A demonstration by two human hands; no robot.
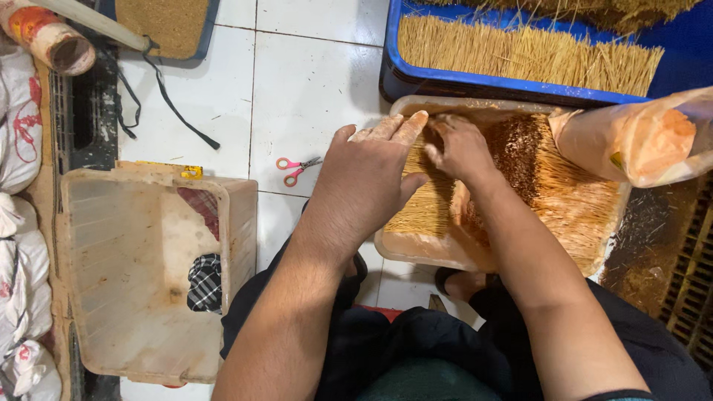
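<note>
- The tray of thin sticks is sitting on the white tiled floor, hemmed in by a blue bin just beyond the hands and a powder-dusted bag leaning in past the right hand; open floor is lying to the left.
- The left hand is lying flat, fingers together and extended, pressing on the sticks at the tray's near-left part.
- The right hand is curling over the sticks, seemingly pinching a few, though its fingertips are hidden.
- The sticks are lying flat, long axes running roughly away from the person.
- Pink scissors are lying left of the left hand; an empty plastic tub sits further left.
</note>
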